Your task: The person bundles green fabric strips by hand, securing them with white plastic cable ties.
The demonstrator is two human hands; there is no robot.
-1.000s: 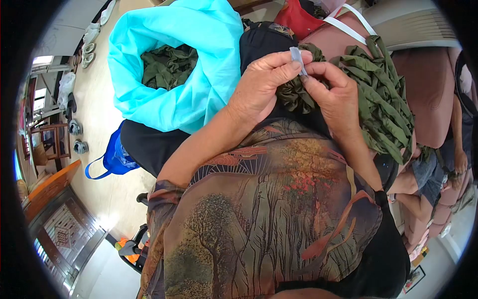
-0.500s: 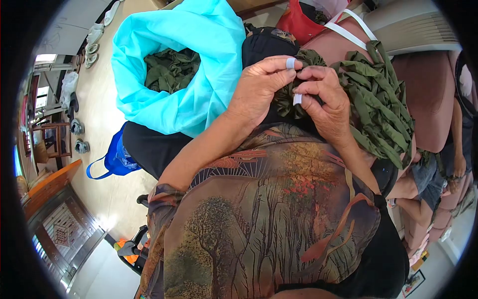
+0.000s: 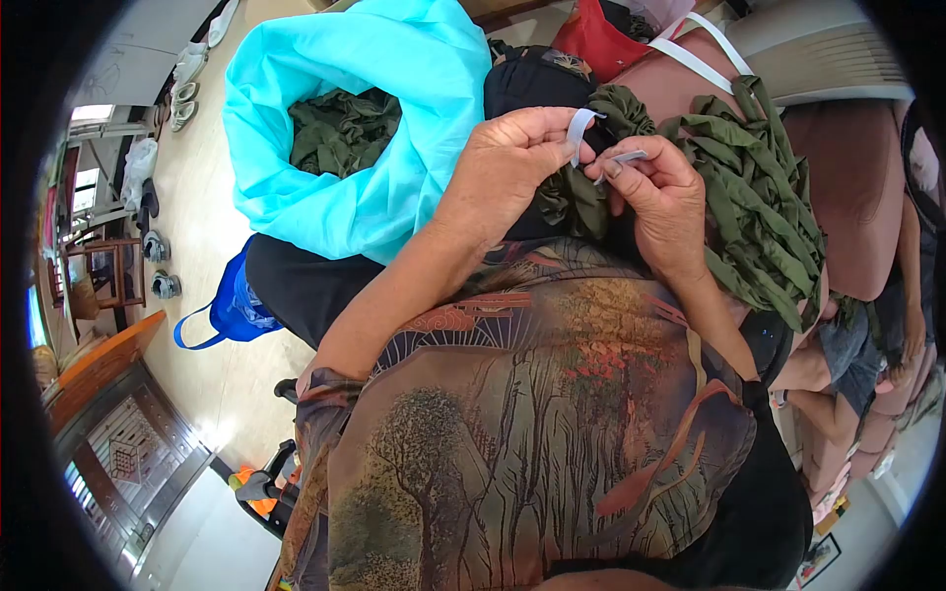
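My left hand (image 3: 507, 163) pinches a narrow white strip (image 3: 581, 130) between thumb and index finger; the strip curves up past the fingertip. Close beside it, the fingers of my right hand (image 3: 665, 192) are closed on another narrow white length (image 3: 631, 158), which looks like elastic. Whether the two join is hidden by my fingers. Under and behind my hands lies gathered dark green fabric (image 3: 621, 106) on my lap. A long bunch of green fabric strips (image 3: 749, 187) rests to the right of my right hand.
At the left of my lap stands a turquoise bag (image 3: 266, 128) with rolled-out sides, holding crumpled green fabric (image 3: 345, 133). A blue bag (image 3: 232, 305) hangs below it. A red bag (image 3: 601, 39) is behind. Another person's arm (image 3: 912, 266) shows at far right.
The white strip at my left index finger has loosened and now stands out in a curve. My right fingers have turned inward, and their white length now points out past the thumb.
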